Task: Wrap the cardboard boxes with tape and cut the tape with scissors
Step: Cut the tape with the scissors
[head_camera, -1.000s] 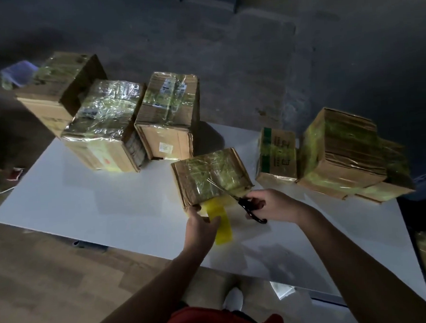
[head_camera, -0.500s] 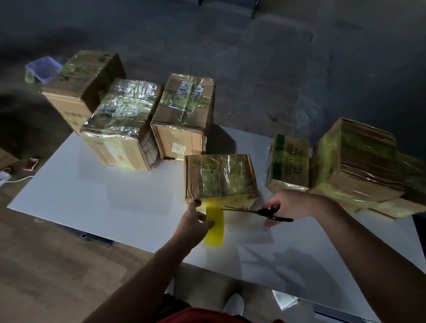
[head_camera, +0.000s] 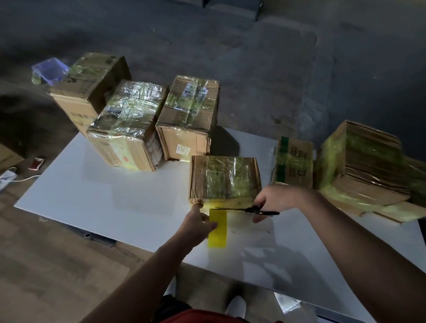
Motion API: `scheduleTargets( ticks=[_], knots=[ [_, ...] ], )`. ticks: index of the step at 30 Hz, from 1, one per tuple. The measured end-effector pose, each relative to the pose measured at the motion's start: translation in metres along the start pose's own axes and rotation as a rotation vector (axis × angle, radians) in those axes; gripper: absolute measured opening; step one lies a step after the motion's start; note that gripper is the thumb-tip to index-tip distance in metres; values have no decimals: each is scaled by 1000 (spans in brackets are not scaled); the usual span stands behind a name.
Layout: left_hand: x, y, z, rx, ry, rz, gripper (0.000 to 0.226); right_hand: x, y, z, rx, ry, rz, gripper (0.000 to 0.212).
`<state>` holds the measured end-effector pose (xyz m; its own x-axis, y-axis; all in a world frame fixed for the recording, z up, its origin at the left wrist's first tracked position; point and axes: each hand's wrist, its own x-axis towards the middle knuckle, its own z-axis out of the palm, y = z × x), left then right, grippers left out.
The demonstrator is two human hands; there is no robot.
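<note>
Since half a second ago the scissors [head_camera: 244, 209] have slid leftward, so their tips now lie across the top of the tape [head_camera: 218, 229] instead of at its right edge; the box [head_camera: 224, 178] and both hands sit much as before. The right hand [head_camera: 273, 199] grips the scissors with fingers curled through the dark handles, which it half covers, and the blades show only as a thin dark line, so it cannot be told whether they are parted. The left hand [head_camera: 196, 224] is seen from the back. One finger reaches up to the box's near left corner, while the others curl at the yellow tape's left edge and seem to pinch it, the contact itself being hidden. The tape runs down from the box's near face onto the white table [head_camera: 110, 196]. The join of tape and box lies behind the blades. The box stands near the table's middle, wrapped in glossy film. Three wrapped boxes [head_camera: 128, 121] stand at the far left, and a small box [head_camera: 294, 164] and a blurred cardboard stack [head_camera: 365, 163] stand at the right. The room is dim, and the floor clutter at the left is too dark to name.
</note>
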<state>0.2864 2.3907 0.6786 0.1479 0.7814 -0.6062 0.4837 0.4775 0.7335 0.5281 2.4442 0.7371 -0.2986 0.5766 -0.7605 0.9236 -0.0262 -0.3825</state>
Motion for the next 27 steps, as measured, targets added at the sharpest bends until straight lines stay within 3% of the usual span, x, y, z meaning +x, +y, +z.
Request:
scheduleTargets(
  ticks=[11,27],
  knots=[
    [1,1,-2,15,-21,6,72,6,-10,-4,-11,7,-36,34],
    [0,5,-7,18,-51,2,73,13,-2,-6,-3,-10,-47,36]
  ],
)
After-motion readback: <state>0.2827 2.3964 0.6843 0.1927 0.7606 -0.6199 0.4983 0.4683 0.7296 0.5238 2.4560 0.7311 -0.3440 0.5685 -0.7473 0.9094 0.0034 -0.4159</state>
